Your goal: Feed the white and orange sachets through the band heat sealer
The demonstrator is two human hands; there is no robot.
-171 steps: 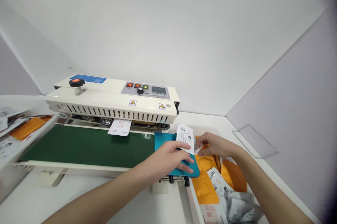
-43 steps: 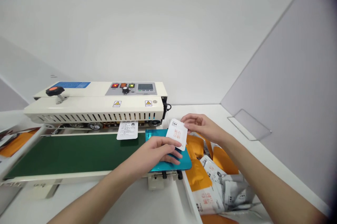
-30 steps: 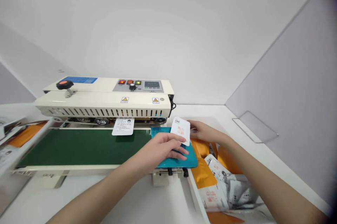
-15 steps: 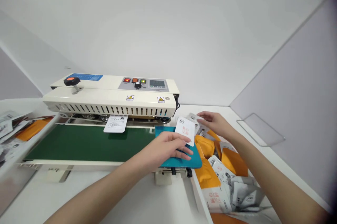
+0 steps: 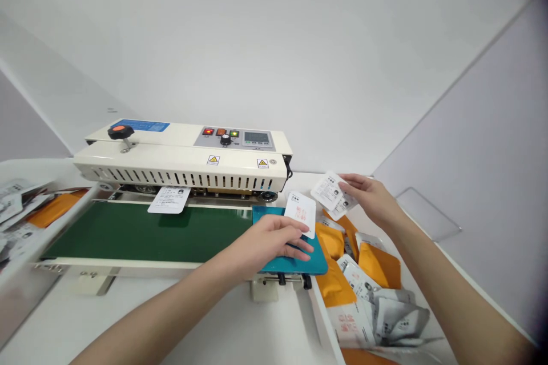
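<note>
My left hand [image 5: 278,242] is over the teal plate [image 5: 314,262] at the right end of the sealing machine, its fingers on the lower edge of a white packet [image 5: 299,208] with red print. The underside of that hold is hidden. My right hand [image 5: 368,196] pinches two white printed packets [image 5: 329,192], fanned one over the other, above the right bin. Another white packet [image 5: 171,200] has its upper edge under the slotted cover of the band sealer [image 5: 184,165] and hangs over the green conveyor belt [image 5: 128,233].
The right-hand white bin [image 5: 325,328] holds several orange and white packets [image 5: 379,262]. More packets [image 5: 53,211] lie in a bin at the left. A wire bracket [image 5: 428,213] sticks out near the right wall. The sealer's black knob [image 5: 121,132] stands up from its top.
My right hand has lifted two packets up and right, out of the bin's heap. The packet in the sealer has travelled left. My left hand has stayed nearly still.
</note>
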